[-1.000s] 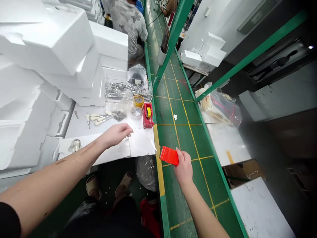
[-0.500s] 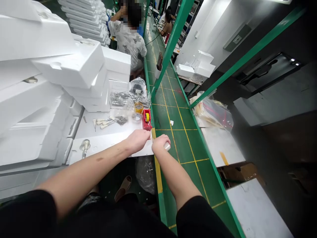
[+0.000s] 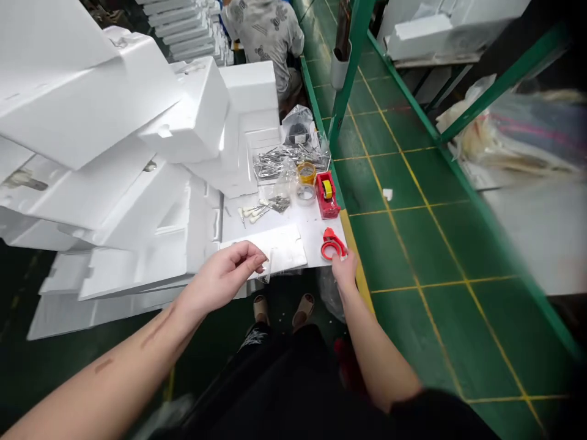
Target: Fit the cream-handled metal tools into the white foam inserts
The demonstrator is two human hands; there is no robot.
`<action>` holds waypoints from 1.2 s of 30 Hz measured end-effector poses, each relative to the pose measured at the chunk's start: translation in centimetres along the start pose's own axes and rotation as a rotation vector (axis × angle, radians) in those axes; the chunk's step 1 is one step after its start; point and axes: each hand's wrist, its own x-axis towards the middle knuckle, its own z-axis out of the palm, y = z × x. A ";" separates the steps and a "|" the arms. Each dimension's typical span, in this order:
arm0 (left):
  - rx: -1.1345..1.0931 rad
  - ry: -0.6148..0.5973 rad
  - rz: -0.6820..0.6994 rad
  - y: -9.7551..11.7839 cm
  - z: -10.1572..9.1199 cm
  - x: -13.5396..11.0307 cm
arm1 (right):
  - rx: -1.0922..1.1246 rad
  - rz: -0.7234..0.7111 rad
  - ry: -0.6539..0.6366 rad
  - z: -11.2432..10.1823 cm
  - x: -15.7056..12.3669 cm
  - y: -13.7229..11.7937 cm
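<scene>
Bags of metal parts (image 3: 288, 164), tape dispenser (image 3: 327, 194) beside

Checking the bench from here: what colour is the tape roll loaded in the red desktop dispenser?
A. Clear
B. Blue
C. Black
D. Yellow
D. The red desktop tape dispenser carries a yellow roll in its top slot.

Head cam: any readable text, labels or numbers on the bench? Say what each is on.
White label on the plastic bag: too small to read.
Red tape dispenser: no legible text.
Red looped item at the right hand: no legible text.
</scene>
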 end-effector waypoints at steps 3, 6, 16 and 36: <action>-0.067 0.004 -0.023 -2.2 -1.3 -0.8 | 0.784 0.090 -0.557 4.7 -8.9 -0.1; -0.131 0.008 -0.060 -4.6 -2.5 -2.2 | 1.417 0.205 -1.265 9.8 -16.7 -3.3; -0.111 -0.193 -0.090 -12.9 -9.0 -9.3 | 2.112 0.436 -0.979 20.1 -23.7 -10.8; 0.102 -0.705 -0.148 -22.1 0.0 -1.1 | 1.260 -0.808 0.547 19.6 -29.3 1.0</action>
